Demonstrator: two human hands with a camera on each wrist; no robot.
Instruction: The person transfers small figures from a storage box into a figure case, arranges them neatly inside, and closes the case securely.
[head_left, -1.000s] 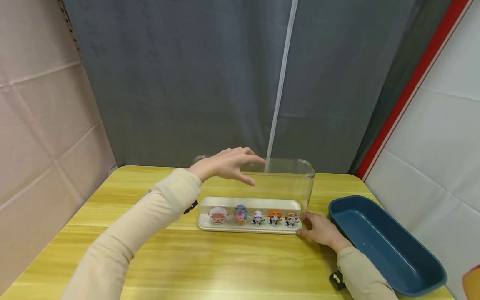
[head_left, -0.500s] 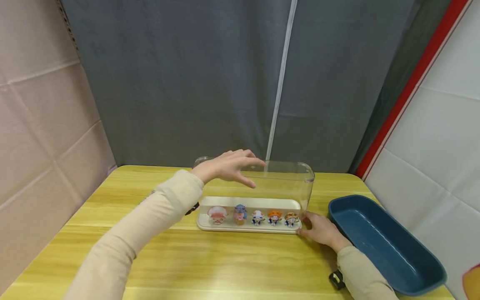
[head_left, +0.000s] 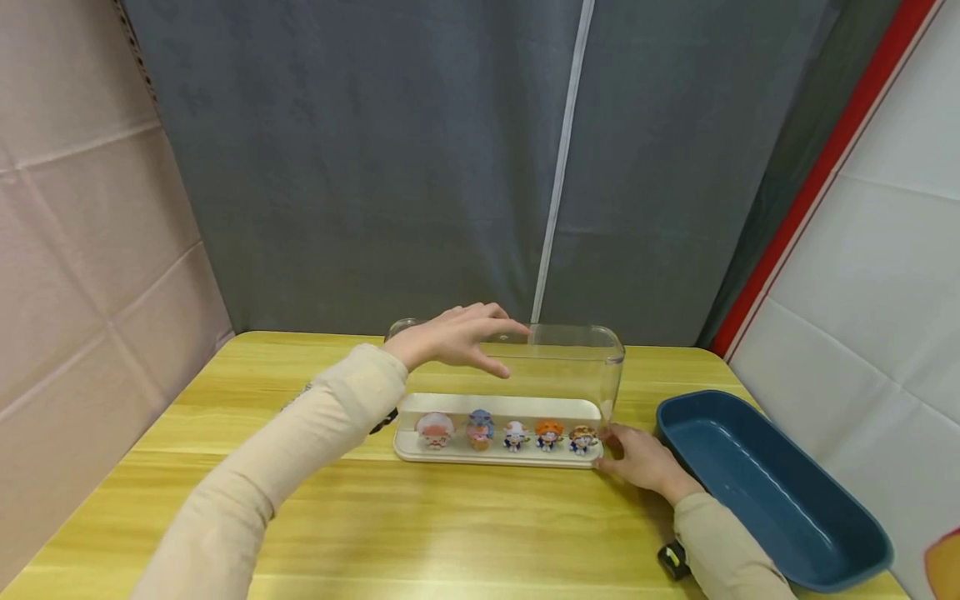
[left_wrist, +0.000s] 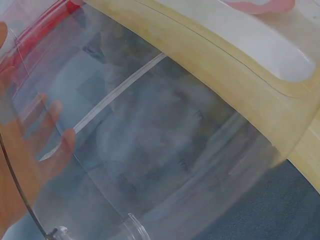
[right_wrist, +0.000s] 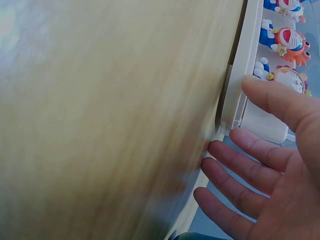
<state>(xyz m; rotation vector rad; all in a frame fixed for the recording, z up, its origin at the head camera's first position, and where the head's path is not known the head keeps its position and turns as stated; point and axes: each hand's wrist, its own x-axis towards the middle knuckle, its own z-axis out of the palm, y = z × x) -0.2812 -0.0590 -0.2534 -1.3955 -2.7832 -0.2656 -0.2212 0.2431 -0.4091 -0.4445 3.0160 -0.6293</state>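
Observation:
A white display base (head_left: 498,404) lies on the wooden table, bearing a row of several small cartoon figurines (head_left: 480,431). Directly above and behind it stands a clear box-shaped cover (head_left: 573,354). My left hand (head_left: 457,337) holds this cover from above, thumb at the near side; in the left wrist view its fingers (left_wrist: 52,120) show through the clear wall. At the base's right front corner, my right hand (head_left: 641,458) grips the edge between thumb and forefinger. The other fingers spread past the end in the right wrist view. Whether the cover's lower edge touches the base cannot be told.
A deep blue rectangular basin (head_left: 772,492) sits at the right of the table, close to my right forearm. Behind the table hangs a grey curtain (head_left: 360,167). Something small and shiny is mostly hidden behind my left sleeve (head_left: 330,417).
My left hand and the clear cover have lowered slightly, and the cover has shifted a little to the left. My right hand, the base and the figurines stay in place.

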